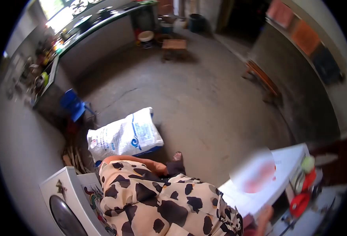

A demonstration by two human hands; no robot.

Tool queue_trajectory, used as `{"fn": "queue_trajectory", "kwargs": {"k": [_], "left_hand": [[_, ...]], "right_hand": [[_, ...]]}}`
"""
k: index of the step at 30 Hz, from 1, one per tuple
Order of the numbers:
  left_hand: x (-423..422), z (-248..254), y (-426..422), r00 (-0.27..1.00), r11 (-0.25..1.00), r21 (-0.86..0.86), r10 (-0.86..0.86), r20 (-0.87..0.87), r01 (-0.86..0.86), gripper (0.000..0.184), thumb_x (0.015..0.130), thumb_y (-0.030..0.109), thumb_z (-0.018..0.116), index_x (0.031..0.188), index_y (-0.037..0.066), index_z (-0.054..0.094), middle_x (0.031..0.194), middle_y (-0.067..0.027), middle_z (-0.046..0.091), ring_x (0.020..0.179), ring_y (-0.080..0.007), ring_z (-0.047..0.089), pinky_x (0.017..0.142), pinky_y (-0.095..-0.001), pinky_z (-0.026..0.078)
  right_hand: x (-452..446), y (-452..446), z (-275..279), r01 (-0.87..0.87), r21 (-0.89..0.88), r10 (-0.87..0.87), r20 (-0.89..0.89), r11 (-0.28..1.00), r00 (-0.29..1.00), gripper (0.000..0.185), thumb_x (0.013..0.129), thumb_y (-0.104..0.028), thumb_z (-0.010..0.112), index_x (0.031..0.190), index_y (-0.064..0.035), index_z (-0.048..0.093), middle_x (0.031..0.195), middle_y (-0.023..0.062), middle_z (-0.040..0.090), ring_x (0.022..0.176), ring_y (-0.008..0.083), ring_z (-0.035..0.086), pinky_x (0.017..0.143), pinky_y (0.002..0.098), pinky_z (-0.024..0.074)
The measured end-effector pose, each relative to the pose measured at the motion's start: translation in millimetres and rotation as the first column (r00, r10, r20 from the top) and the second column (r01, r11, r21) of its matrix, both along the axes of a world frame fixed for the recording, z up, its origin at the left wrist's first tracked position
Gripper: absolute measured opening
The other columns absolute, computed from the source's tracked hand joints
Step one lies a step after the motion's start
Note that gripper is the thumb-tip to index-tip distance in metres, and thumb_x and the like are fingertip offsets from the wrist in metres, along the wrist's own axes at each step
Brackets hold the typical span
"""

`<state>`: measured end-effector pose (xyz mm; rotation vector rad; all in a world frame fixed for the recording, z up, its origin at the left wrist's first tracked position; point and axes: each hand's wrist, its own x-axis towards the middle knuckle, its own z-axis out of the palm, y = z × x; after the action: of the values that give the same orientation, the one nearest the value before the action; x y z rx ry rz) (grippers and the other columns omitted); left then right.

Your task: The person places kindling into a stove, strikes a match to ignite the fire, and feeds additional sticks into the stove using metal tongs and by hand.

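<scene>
One white sack (122,135) with blue printing lies flat on the floor (205,114), just in front of the person's left forearm. The left hand (157,168) is low beside the sack's near right corner, by a dark trouser leg (176,168); its fingers are too unclear to tell whether they are apart or together. From that hand, the sack is ahead and to the left — near, with the forearm running along its near edge. One foot (178,156) shows at the right of the sack.

Well to the right of the sack and nearer the person is one white box-like piece (287,159), its middle hidden by a blurred patch with red in it. The right hand (264,215) is at its near edge; blur hides how the fingers stand, and contact cannot be told. Past the piece's right side are one round green thing (308,164) and two red things (299,204).

To the left of the sack stands one blue chair (73,104). Well beyond the sack are one small wooden stool (174,44), one pale bucket (146,38) and a long worktop (95,30) crowded with items. Far right of the sack are one wooden bench (263,78) and three hanging cloths (306,37) — pink, orange and dark.
</scene>
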<state>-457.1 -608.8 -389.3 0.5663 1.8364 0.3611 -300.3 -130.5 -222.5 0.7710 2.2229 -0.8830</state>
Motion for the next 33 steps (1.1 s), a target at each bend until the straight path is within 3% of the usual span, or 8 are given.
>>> {"fn": "queue_trajectory", "kwargs": {"k": [4,8,12,16,20,27,33], "left_hand": [[-46,-1,-52,0.965,0.964,0.032,0.263,-0.008,-0.263,0.025,0.081,0.026,0.056,0.093,0.005,0.064,0.086,-0.0102,0.064,0.078,-0.0279,0.06,0.069,-0.0407,0.046],[-71,-4,-80,0.91,0.909,0.045,0.415,0.0,-0.415,0.026,0.081,0.026,0.056,0.093,0.005,0.064,0.086,-0.01,0.064,0.078,-0.027,0.059,0.069,-0.0404,0.046],[-78,-11,-84,0.792,0.789,0.08,0.61,0.008,-0.609,0.026,0.081,0.027,0.056,0.093,0.004,0.064,0.086,-0.0098,0.064,0.078,-0.0261,0.059,0.069,-0.04,0.046],[-56,-13,-53,0.663,0.654,0.135,0.748,0.031,-0.745,0.027,0.082,0.027,0.055,0.093,0.004,0.064,0.086,-0.0096,0.063,0.078,-0.0251,0.059,0.069,-0.0397,0.045],[-38,-11,-27,0.565,0.541,0.213,0.822,0.068,-0.814,0.027,0.082,0.027,0.055,0.093,0.003,0.063,0.086,-0.0093,0.063,0.078,-0.0242,0.058,0.069,-0.0394,0.045],[-71,36,-35,0.329,0.289,0.27,0.937,0.118,-0.919,0.028,0.083,0.027,0.055,0.094,0.003,0.063,0.086,-0.009,0.063,0.078,-0.0225,0.058,0.069,-0.0388,0.045],[-148,15,-92,0.169,0.11,0.278,0.965,0.201,-0.954,0.029,0.083,0.028,0.054,0.094,0.002,0.063,0.086,-0.0086,0.063,0.078,-0.0211,0.057,0.07,-0.0383,0.045]], "right_hand": [[-141,-47,-29,-0.17,-0.071,0.174,0.058,0.983,0.983,0.02,0.08,-0.013,0.06,0.098,-0.0053,0.06,0.1,0.0104,0.06,0.093,0.0267,0.053,0.075,0.0385,0.0453],[-251,-98,-57,-0.315,-0.158,0.331,0.086,0.936,0.94,0.02,0.081,-0.013,0.06,0.099,-0.0052,0.06,0.099,0.01,0.06,0.092,0.026,0.053,0.075,0.0381,0.0454],[-369,-164,-95,-0.574,-0.256,0.611,0.095,0.778,0.786,0.02,0.081,-0.013,0.06,0.099,-0.0052,0.06,0.099,0.0096,0.06,0.091,0.0252,0.054,0.074,0.0376,0.0455],[-442,-221,-93,-0.76,-0.29,0.798,0.017,0.581,0.603,0.02,0.081,-0.013,0.06,0.1,-0.0052,0.061,0.099,0.0093,0.061,0.09,0.0244,0.054,0.073,0.0372,0.0455],[-464,-265,-65,-0.84,-0.299,0.873,-0.045,0.453,0.486,0.02,0.082,-0.013,0.06,0.1,-0.0052,0.061,0.098,0.0089,0.061,0.089,0.0236,0.054,0.073,0.0367,0.0456],[-525,-342,-14,-0.896,-0.351,0.955,-0.018,0.272,0.297,0.02,0.082,-0.013,0.059,0.101,-0.0052,0.061,0.098,0.0083,0.061,0.087,0.0223,0.054,0.071,0.0359,0.0457],[-626,-440,-40,-0.895,-0.42,0.989,0.059,0.147,0.134,0.02,0.083,-0.013,0.059,0.101,-0.0052,0.061,0.097,0.0078,0.062,0.085,0.0211,0.055,0.071,0.0353,0.0458]]}}
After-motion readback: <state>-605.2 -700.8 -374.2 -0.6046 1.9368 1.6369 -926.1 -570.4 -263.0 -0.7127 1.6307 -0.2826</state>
